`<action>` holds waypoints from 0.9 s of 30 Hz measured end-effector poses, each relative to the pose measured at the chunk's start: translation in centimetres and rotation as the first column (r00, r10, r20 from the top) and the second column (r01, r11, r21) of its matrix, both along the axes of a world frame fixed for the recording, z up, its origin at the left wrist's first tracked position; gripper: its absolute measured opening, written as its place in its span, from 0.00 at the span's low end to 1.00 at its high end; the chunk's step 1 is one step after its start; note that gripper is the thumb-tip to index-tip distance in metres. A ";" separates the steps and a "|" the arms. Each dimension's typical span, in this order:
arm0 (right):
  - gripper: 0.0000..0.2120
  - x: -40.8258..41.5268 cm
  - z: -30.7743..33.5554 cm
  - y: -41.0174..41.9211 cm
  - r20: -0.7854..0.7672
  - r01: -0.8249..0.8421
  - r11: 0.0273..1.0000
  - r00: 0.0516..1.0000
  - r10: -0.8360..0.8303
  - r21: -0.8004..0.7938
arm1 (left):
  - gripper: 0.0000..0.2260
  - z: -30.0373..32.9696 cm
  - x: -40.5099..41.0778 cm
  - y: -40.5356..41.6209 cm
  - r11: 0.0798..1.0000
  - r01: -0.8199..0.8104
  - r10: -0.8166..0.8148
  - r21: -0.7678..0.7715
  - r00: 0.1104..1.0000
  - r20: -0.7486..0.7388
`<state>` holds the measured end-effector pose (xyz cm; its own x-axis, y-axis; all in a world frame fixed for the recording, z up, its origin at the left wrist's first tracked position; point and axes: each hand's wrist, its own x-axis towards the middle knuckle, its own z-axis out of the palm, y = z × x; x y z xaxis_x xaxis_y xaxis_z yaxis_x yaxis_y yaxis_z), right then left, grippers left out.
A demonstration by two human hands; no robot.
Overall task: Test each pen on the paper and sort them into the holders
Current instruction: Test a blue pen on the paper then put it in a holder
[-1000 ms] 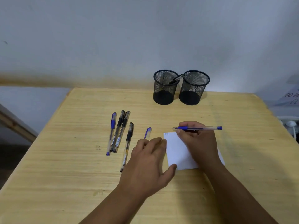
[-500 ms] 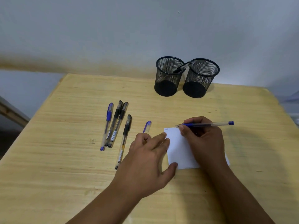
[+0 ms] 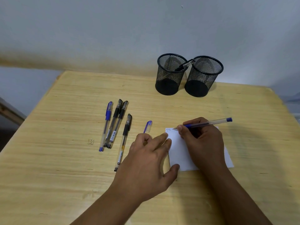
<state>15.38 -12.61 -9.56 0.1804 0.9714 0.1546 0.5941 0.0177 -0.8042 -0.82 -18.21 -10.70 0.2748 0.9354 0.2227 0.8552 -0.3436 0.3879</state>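
change: since the earlier frames more blue marks sit at the paper's top-left corner; both hands stay where they were, pens and holders unmoved
right hand (image 3: 203, 142): fingers curled round the uncapped blue pen (image 3: 206, 123), tip down on the paper's top-left corner, barrel angled up to the right
left hand (image 3: 151, 161): fingers straight and spread, fingertips pressing the paper's left edge, thumb at its lower-left corner; holds nothing
paper (image 3: 179, 153): small white sheet flat on the worktop (image 3: 65, 176), partly covered by the right hand; short blue scribble by the pen tip
blue cap (image 3: 148, 126): loose on the worktop, just left of the paper, just beyond the left fingers
waiting pens: one capped blue pen (image 3: 106, 125), two black pens (image 3: 116, 124) side by side touching, fourth black pen (image 3: 124, 140) slightly apart to the right; all lying left of the hands
left holder (image 3: 170, 75): black mesh, upright at the back of the worktop, one black pen (image 3: 185, 65) leaning inside against its right rim
right holder (image 3: 203, 77): black mesh, upright, touching the left holder; can't tell its contents
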 end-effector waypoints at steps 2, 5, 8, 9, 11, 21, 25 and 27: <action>0.06 -0.1 0.0 0.0 0.005 -0.005 1.000 1.000 0.005 -0.001 | 0.25 0.0 0.0 0.0 1.000 0.002 -0.002 -0.005 1.000 0.000; 0.05 -0.2 0.1 0.0 0.011 -0.007 1.000 1.000 0.007 -0.013 | 0.25 0.0 0.0 0.0 1.000 -0.003 0.003 -0.007 1.000 -0.001; 0.03 -0.3 0.2 0.0 0.012 -0.016 1.000 1.000 0.017 -0.019 | 0.24 0.0 0.1 -0.1 1.000 -0.006 0.006 -0.003 1.000 0.015; 0.03 -0.3 0.3 0.0 0.016 -0.019 0.999 1.000 0.020 -0.026 | 0.24 0.0 0.1 -0.1 1.000 -0.006 0.006 -0.001 1.000 0.017; 0.03 -0.4 0.3 -0.1 0.014 -0.027 0.999 1.000 0.028 -0.021 | 0.25 0.0 0.1 -0.1 1.000 -0.007 0.007 0.001 1.000 0.023; 0.03 -0.3 0.0 0.0 0.009 -0.011 1.000 1.000 0.011 0.001 | 0.25 0.0 0.1 -0.1 1.000 -0.006 0.006 -0.008 0.999 0.032; 0.04 -0.4 0.1 0.0 0.032 -0.019 0.999 0.999 0.020 -0.026 | 0.25 0.0 0.0 0.0 1.000 -0.010 0.010 -0.006 0.999 0.038; 0.04 -0.4 0.0 0.0 0.028 -0.017 0.999 0.999 0.018 -0.034 | 0.25 0.0 0.1 0.0 1.000 -0.011 0.011 -0.004 0.999 0.037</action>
<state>15.01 -12.65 -9.51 0.1595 0.9791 0.1263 0.6161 0.0012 -0.7877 -0.73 -18.21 -10.68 0.2565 0.9392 0.2285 0.8440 -0.3328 0.4207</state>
